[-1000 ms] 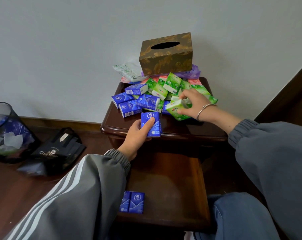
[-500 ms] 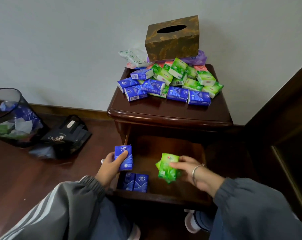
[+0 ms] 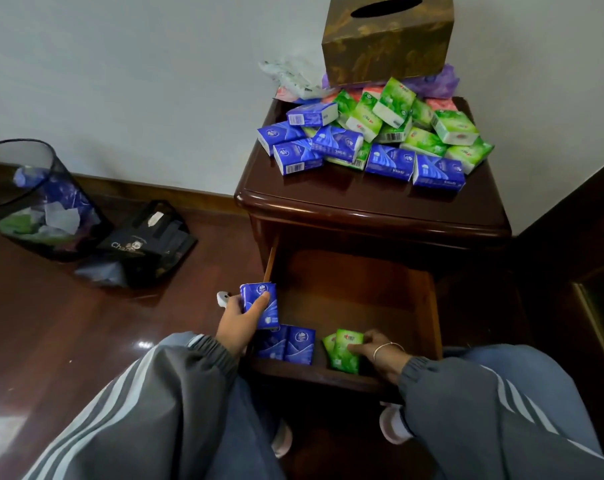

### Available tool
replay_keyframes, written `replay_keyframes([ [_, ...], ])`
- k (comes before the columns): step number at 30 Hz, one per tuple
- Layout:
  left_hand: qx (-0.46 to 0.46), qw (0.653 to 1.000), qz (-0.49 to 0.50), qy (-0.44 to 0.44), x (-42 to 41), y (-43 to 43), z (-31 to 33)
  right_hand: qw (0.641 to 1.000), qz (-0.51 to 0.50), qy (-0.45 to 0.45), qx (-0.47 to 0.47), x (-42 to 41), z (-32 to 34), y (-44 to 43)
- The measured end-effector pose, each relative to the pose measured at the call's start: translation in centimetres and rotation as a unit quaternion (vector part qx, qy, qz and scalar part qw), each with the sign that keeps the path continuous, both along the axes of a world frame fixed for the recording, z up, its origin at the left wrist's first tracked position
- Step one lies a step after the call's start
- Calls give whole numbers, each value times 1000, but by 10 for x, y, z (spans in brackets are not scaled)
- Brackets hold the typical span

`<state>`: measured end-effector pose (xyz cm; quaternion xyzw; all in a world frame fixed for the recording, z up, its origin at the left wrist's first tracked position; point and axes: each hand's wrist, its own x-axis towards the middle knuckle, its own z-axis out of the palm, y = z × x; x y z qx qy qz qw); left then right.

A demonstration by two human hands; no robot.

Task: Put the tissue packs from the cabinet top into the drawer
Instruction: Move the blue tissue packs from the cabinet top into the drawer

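A heap of blue and green tissue packs [image 3: 373, 140] lies on the dark wooden cabinet top [image 3: 370, 206]. Below it the drawer [image 3: 356, 299] stands pulled out. My left hand [image 3: 240, 322] grips a blue tissue pack [image 3: 260, 304] upright over the drawer's front left corner. Two blue packs [image 3: 288, 346] stand against the drawer's front wall just below it. My right hand [image 3: 380, 351] holds green tissue packs [image 3: 344, 349] down at the drawer's front, right of the blue ones.
A brown tissue box [image 3: 389, 36] sits at the back of the cabinet top on crumpled bags. A mesh waste bin [image 3: 34, 199] and a black bag [image 3: 144, 244] stand on the floor to the left. Dark furniture [image 3: 577, 258] is at the right.
Both hands carried their packs from the cabinet top down into the drawer. The right hand has now lowered the green packs to the drawer's front; the left holds the blue pack above the drawer corner.
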<state>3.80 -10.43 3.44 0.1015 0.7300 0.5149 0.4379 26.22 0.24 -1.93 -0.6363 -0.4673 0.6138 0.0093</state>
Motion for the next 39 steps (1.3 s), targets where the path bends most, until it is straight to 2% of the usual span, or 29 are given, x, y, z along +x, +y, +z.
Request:
replay_keyframes([
  [8,-13,1000,-14,-20,-3,2,-4,985,140,-97,23,12,-1,22],
  [14,-10,999,-6,-29,-4,3,-4,984,173,-41,0,-8,-10,7],
  [17,-11,999,-9,-32,-3,2,-2,978,207,-26,28,-16,-16,4],
  [23,-8,999,-13,-33,-3,2,-2,987,119,-1,104,-17,-16,10],
  [25,-11,999,-18,-26,-3,2,-3,985,124,-14,118,-21,-16,9],
  [28,-13,1000,-21,-15,-2,2,-4,964,189,-53,182,-30,-16,2],
  [34,-9,999,-23,-22,-1,2,-1,882,369,-171,240,-39,-16,3],
  [37,-11,999,-27,-31,0,3,-1,865,426,-158,215,-34,-13,9],
  [39,-13,999,-33,-35,0,3,-1,872,446,-124,158,-30,-11,16],
])
